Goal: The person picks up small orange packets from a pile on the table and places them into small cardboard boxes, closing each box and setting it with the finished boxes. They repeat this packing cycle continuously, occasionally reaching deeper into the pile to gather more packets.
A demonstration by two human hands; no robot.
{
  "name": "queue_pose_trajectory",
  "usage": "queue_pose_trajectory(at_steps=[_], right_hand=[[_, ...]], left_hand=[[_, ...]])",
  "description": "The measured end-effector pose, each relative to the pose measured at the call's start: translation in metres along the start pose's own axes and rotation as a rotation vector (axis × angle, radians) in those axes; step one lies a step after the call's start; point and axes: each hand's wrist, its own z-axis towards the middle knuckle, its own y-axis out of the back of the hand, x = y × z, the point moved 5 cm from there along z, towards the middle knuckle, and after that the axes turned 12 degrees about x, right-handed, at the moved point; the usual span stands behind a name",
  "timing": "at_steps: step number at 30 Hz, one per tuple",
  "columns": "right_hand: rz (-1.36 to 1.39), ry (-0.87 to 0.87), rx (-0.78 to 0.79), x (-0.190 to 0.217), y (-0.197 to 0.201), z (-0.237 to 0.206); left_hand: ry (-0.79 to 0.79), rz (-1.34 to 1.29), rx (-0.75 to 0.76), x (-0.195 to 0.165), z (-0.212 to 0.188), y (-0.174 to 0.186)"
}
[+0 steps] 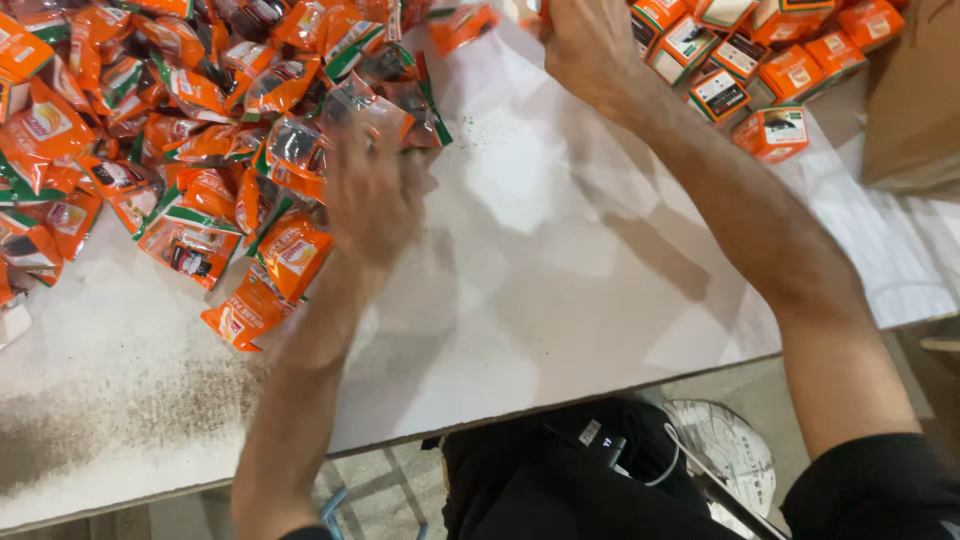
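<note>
My left hand (372,195) is blurred with motion at the right edge of a big heap of orange sachets (150,120) and grips a clear-fronted orange and green sachet (375,100). My right hand (585,45) reaches to the far edge of the white table (560,290), beside a cluster of small orange boxes (745,60). Its fingers run out of the top of the frame, so whether it holds anything is hidden.
Dark powder is sprinkled over the near left part of the table (120,420). A brown cardboard box (915,95) stands at the right. Below the table edge lie a dark bag (560,480) and a round white fan-like object (725,450).
</note>
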Motion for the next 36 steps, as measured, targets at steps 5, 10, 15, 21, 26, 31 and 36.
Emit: queue_pose_trajectory(at_steps=[5, 10, 15, 21, 26, 31, 36], right_hand=[[0.598, 0.164, 0.139, 0.053, -0.001, -0.070], [0.754, 0.085, 0.206, 0.091, -0.002, -0.130], [0.694, 0.070, 0.214, 0.100, 0.008, -0.134], [0.654, 0.097, 0.250, 0.113, 0.005, -0.138], [0.633, 0.124, 0.183, 0.116, 0.009, -0.139], [0.644, 0.103, 0.181, 0.121, 0.011, -0.142], [0.714, 0.099, 0.171, 0.121, 0.011, -0.143]], left_hand=[[0.338, 0.067, 0.303, 0.078, 0.044, -0.036], [0.276, -0.283, 0.067, 0.097, 0.038, -0.008], [-0.036, -0.691, -0.252, 0.012, -0.015, 0.024], [-0.423, -0.421, -0.293, -0.096, -0.041, -0.010], [-0.334, -0.071, -0.062, -0.095, -0.029, -0.020], [-0.407, -0.098, -0.046, -0.104, -0.039, -0.001], [-0.220, -0.216, -0.072, -0.110, -0.027, 0.003]])
